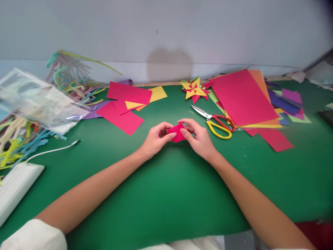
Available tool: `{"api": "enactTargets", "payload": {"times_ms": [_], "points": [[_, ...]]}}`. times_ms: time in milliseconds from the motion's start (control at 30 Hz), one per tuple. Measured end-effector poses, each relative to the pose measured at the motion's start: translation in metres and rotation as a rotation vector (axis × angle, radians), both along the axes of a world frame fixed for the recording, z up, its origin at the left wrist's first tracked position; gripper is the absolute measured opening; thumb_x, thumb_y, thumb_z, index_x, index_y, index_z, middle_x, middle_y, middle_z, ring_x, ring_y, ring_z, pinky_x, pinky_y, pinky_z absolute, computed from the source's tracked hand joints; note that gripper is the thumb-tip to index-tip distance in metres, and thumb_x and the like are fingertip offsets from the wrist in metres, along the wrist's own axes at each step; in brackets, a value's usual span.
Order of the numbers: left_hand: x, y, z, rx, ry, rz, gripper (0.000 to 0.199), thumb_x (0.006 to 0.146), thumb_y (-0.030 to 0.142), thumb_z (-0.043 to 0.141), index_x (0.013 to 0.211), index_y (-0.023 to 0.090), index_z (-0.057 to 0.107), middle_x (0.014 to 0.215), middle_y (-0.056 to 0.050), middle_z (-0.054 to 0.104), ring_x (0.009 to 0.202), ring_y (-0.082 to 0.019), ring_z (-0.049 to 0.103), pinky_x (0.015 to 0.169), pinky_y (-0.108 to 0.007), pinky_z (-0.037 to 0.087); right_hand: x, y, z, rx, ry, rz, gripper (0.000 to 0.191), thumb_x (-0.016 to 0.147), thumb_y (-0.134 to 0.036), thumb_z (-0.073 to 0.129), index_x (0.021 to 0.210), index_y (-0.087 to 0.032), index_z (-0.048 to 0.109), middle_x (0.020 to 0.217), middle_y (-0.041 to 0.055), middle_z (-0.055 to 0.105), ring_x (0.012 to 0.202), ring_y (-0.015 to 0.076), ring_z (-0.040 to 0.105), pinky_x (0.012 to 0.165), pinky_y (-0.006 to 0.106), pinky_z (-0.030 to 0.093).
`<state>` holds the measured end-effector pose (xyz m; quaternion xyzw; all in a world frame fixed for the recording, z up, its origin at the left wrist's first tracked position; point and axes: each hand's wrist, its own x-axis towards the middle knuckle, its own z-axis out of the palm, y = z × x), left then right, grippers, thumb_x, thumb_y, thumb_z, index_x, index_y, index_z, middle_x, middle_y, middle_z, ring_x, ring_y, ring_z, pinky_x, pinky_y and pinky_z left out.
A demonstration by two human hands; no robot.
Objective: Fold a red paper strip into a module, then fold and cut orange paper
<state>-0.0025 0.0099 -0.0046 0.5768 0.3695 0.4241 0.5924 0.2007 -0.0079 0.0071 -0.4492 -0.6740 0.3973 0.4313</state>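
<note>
A small folded red paper (177, 133) is held between both hands above the green table (156, 208). My left hand (158, 139) pinches its left side, thumb on the near face and fingers curled behind. On the right side, my right hand (197, 136) grips it between thumb and fingers. Scissors (213, 121) with one red and one yellow handle lie just right of my right hand, blades parted. Behind them sits a folded red and yellow paper star (194, 89).
Red sheets (128, 93) and a yellow piece (158, 93) lie back left. A stack of large coloured sheets (244, 97) is at the right, with a red rectangle (277, 140) before it. Far left are pipe cleaners (15, 139), a plastic bag (39, 100) and a white power strip (20, 187).
</note>
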Motion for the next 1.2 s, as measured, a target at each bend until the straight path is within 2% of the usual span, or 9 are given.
{"api": "enactTargets", "payload": {"times_ms": [100, 267, 500, 767, 933, 1200], "points": [[-0.0001, -0.0002, 0.0012, 0.021, 0.0, 0.021, 0.03, 0.087, 0.04, 0.08, 0.101, 0.016, 0.068, 0.087, -0.001, 0.068, 0.077, -0.014, 0.063, 0.071, -0.025, 0.053, -0.0008, 0.0, -0.003, -0.03, 0.025, 0.029, 0.029, 0.103, -0.046, 0.059, 0.121, -0.025, 0.064, 0.09, 0.0032, 0.075, 0.078, 0.0226, 0.073, 0.075, 0.037, 0.059], [0.0004, -0.0013, 0.0026, 0.058, 0.048, -0.022, 0.026, 0.091, 0.036, 0.075, 0.105, 0.016, 0.067, 0.093, -0.003, 0.069, 0.079, -0.014, 0.065, 0.073, -0.026, 0.054, 0.0001, 0.0009, -0.0063, 0.027, -0.038, -0.025, 0.025, 0.101, -0.044, 0.063, 0.115, -0.024, 0.068, 0.084, 0.002, 0.073, 0.075, 0.0224, 0.071, 0.075, 0.038, 0.059], [0.0014, -0.0017, 0.0016, 0.033, 0.049, -0.018, 0.027, 0.089, 0.039, 0.076, 0.1, 0.017, 0.064, 0.089, -0.002, 0.068, 0.079, -0.016, 0.065, 0.071, -0.026, 0.054, -0.0011, 0.001, -0.0086, 0.019, -0.028, -0.007, 0.025, 0.101, -0.043, 0.062, 0.117, -0.025, 0.069, 0.09, 0.0034, 0.075, 0.079, 0.0232, 0.072, 0.076, 0.039, 0.06], [0.0011, -0.0027, 0.0017, 0.026, 0.021, 0.015, 0.029, 0.088, 0.041, 0.076, 0.097, 0.017, 0.063, 0.088, -0.001, 0.065, 0.078, -0.014, 0.061, 0.071, -0.025, 0.05, -0.003, -0.0015, -0.0064, 0.002, 0.001, 0.017, 0.024, 0.102, -0.041, 0.062, 0.119, -0.025, 0.067, 0.088, 0.0024, 0.075, 0.078, 0.0225, 0.073, 0.078, 0.039, 0.06], [0.0005, -0.0023, 0.0002, 0.027, 0.013, 0.055, 0.03, 0.089, 0.042, 0.076, 0.1, 0.018, 0.062, 0.088, -0.001, 0.065, 0.079, -0.015, 0.061, 0.073, -0.026, 0.051, -0.0048, -0.0027, -0.0047, -0.017, 0.028, 0.068, 0.029, 0.099, -0.037, 0.066, 0.126, -0.025, 0.063, 0.098, 0.0041, 0.078, 0.088, 0.0237, 0.076, 0.085, 0.04, 0.06], [0.0001, -0.0031, -0.0029, 0.027, 0.022, 0.078, 0.029, 0.091, 0.043, 0.073, 0.1, 0.018, 0.061, 0.09, -0.001, 0.063, 0.081, -0.015, 0.06, 0.074, -0.027, 0.049, -0.006, -0.0035, -0.0074, -0.028, 0.049, 0.07, 0.031, 0.1, -0.036, 0.066, 0.128, -0.024, 0.063, 0.1, 0.0047, 0.079, 0.09, 0.0235, 0.077, 0.087, 0.039, 0.061]]}}
